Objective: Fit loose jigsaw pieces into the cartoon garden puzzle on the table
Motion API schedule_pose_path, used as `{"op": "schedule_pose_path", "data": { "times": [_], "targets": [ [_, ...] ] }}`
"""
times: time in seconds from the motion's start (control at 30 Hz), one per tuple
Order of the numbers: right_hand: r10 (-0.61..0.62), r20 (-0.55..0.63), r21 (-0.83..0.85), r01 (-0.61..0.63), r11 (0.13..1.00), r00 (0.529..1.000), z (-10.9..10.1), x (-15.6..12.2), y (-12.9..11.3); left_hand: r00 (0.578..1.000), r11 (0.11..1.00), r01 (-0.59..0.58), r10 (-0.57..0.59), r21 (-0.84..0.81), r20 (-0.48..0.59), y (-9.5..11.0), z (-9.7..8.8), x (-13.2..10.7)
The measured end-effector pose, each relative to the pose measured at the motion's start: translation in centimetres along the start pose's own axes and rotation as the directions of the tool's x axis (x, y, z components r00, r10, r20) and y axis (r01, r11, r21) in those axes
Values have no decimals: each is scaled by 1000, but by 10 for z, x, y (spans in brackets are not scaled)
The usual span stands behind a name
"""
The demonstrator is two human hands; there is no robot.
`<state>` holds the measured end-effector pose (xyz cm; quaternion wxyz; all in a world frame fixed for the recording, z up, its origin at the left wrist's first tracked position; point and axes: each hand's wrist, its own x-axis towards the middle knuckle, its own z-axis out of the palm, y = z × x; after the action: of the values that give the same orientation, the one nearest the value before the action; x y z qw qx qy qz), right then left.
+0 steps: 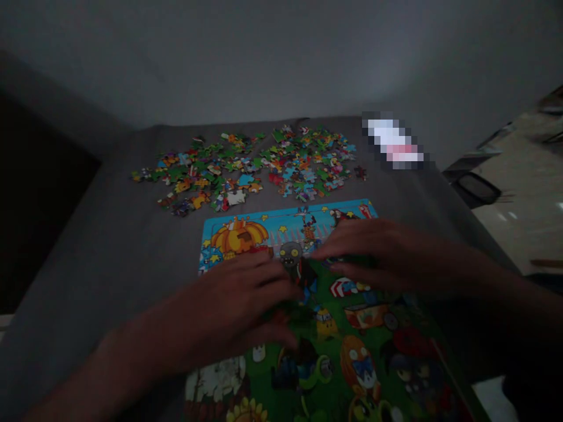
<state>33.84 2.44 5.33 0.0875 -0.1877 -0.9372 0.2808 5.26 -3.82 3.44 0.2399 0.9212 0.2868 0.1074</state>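
Note:
A puzzle board (328, 322) printed with cartoon plants and zombies lies in front of me, its blue top edge toward the wall. Over its left half is my left hand (250, 299), fingers stretched out and thumb apart, with nothing visible in it. My right hand (373, 249) is over the upper right part of the board, its fingers reaching inward with a gap below the thumb. No held thing shows there either. Whether the fingertips touch the board I cannot tell. Both hands and forearms hide parts of the picture.
Many loose jigsaw pieces (299, 158) are spread beyond the board on the grey cloth (109, 234). A blurred-out white and pink object (393, 140) lies at the back right. A pale wall (246, 64) rises behind. Past the right edge, a tiled floor (523, 223) shows.

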Motion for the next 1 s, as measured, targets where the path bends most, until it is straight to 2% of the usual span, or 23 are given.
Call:
{"op": "schedule_pose_path", "data": {
  "times": [0.13, 0.2, 0.27, 0.47, 0.63, 0.77, 0.9, 1.0],
  "targets": [
    [-196, 109, -73, 205, 976, 975, 13, -2, -26, 974, 986, 135, -114, 97, -198, -23, -24, -7],
    [-214, 154, -161, 239, 958, 965, 24, -2, -34, 952, 971, 197, -156, 137, -262, -33, -30, -8],
    [-209, 180, -228, 247, 942, 961, 34, -2, -37, 945, 964, 210, -157, 164, -287, -41, -30, -8],
    [-282, 228, -249, 336, 909, 932, 43, -1, -39, 950, 954, 220, -161, 203, -268, -47, -22, -4],
    [-361, 277, -103, 401, 910, 891, 47, -1, -59, 952, 956, 221, -168, 192, -257, -45, -22, -3],
    [-339, 276, -46, 364, 930, 899, 45, 0, -65, 954, 955, 214, -159, 203, -254, -45, -22, -4],
    [-374, 228, -59, 396, 917, 899, 43, 1, -63, 954, 953, 206, -146, 222, -262, -48, -21, -4],
    [-390, 234, -53, 412, 909, 890, 43, 2, -61, 957, 956, 194, -136, 219, -255, -49, -19, -4]
  ]
}}
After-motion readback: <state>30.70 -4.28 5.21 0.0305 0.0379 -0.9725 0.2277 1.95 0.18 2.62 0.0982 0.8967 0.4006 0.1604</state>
